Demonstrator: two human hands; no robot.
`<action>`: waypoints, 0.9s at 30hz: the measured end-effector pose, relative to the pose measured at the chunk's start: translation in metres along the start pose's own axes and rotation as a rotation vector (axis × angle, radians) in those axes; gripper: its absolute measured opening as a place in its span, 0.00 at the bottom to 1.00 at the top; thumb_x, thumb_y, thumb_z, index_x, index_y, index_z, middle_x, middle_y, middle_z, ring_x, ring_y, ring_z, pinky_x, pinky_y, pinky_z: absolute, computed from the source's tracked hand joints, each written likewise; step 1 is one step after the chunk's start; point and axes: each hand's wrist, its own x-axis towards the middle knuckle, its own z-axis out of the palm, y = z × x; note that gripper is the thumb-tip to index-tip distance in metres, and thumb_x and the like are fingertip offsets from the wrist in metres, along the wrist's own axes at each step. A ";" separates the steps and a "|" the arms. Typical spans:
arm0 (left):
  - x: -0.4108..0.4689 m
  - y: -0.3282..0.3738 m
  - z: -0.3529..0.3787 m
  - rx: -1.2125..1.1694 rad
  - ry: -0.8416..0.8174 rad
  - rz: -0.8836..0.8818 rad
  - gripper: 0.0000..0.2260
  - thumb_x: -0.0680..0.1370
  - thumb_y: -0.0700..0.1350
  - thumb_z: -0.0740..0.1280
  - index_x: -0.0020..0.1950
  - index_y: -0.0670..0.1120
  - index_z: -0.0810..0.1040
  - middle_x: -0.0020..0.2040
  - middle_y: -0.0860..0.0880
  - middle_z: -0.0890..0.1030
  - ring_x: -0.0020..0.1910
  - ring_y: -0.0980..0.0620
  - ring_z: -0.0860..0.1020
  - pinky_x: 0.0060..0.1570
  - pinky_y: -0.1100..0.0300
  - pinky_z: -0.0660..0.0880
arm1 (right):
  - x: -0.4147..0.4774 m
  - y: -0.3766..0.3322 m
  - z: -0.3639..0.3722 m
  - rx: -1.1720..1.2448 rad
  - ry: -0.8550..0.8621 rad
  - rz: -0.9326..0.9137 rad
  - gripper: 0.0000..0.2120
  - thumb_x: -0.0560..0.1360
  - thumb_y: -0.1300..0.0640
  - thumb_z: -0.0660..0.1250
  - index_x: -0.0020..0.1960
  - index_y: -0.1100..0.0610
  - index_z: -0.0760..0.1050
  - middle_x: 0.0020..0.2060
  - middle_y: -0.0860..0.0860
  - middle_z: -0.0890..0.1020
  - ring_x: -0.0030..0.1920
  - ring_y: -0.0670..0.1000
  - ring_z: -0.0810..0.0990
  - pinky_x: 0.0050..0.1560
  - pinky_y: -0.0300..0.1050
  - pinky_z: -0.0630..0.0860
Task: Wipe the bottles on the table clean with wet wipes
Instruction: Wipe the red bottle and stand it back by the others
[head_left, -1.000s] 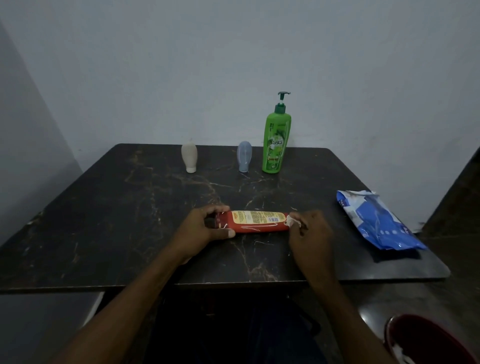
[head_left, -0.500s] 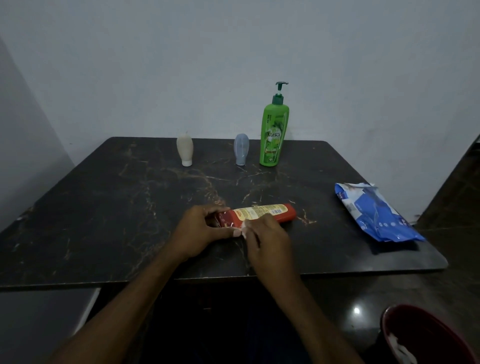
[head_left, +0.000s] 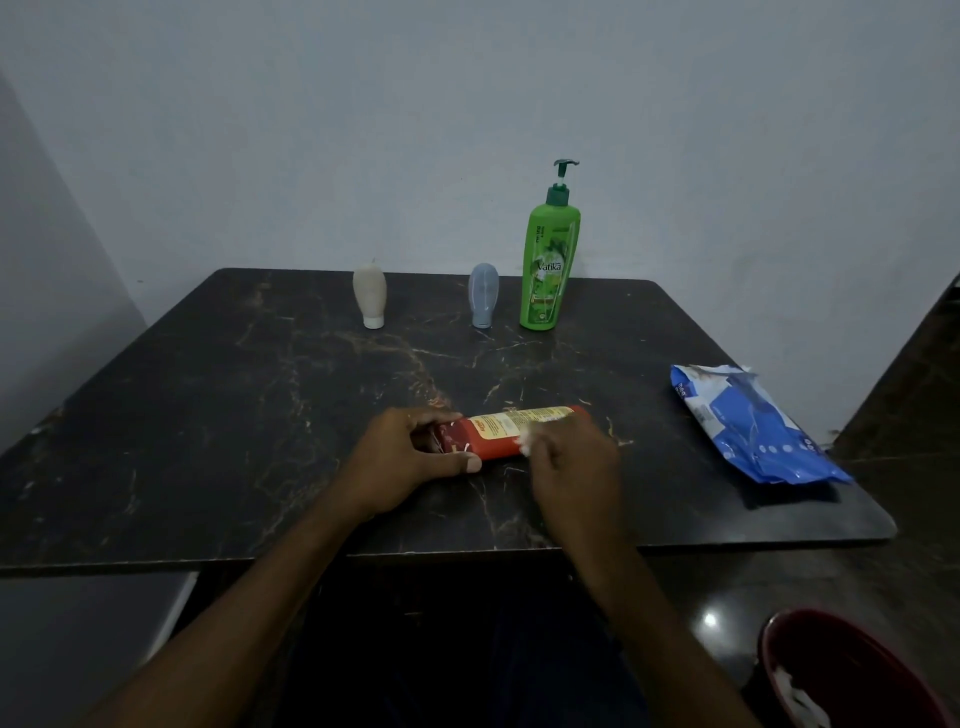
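Red bottle (head_left: 511, 431): lies on its side near the front edge of the surface (head_left: 260, 415), cap end toward our left.
Change: a second ago our right hand (head_left: 571, 462) held the wet wipe (head_left: 527, 444) at the bottle's right end. It then slid up against our left hand (head_left: 410, 462), and now it sits over the middle.
Meaning: we judge these to be back-and-forth strokes, so this bottle is mid-clean, not finished.
Left fingers (head_left: 462, 462): curled round the cap end, thumb on the near side, steadying the bottle.
Right fingers (head_left: 550, 436): bunched, pinching the wipe and pressing it on the bottle; only a scrap of white shows.
Others: green pump bottle (head_left: 549, 270), grey-blue bottle (head_left: 483, 296) and beige bottle (head_left: 370, 293) stand upright at the back; we cannot tell whether they have been wiped.
Wipes pack (head_left: 748, 426): well apart, on our right.
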 end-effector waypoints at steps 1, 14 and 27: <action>-0.001 0.000 0.000 0.008 0.008 0.011 0.39 0.58 0.68 0.78 0.67 0.57 0.80 0.55 0.62 0.82 0.52 0.67 0.80 0.46 0.72 0.77 | -0.010 -0.011 0.008 -0.011 -0.019 -0.080 0.06 0.80 0.55 0.65 0.50 0.53 0.80 0.48 0.45 0.76 0.40 0.41 0.75 0.43 0.34 0.74; -0.002 -0.001 -0.001 0.004 -0.025 0.030 0.37 0.60 0.66 0.79 0.67 0.59 0.79 0.58 0.58 0.82 0.54 0.61 0.82 0.52 0.62 0.81 | 0.032 0.050 -0.028 -0.033 0.056 0.224 0.05 0.81 0.57 0.63 0.51 0.51 0.78 0.50 0.52 0.79 0.43 0.43 0.75 0.45 0.40 0.72; -0.004 -0.003 0.003 0.006 -0.004 0.095 0.29 0.65 0.53 0.83 0.65 0.59 0.78 0.58 0.62 0.82 0.56 0.66 0.80 0.49 0.72 0.78 | -0.021 -0.020 0.021 -0.032 -0.072 -0.238 0.05 0.79 0.58 0.66 0.53 0.54 0.80 0.53 0.47 0.76 0.45 0.44 0.78 0.47 0.39 0.79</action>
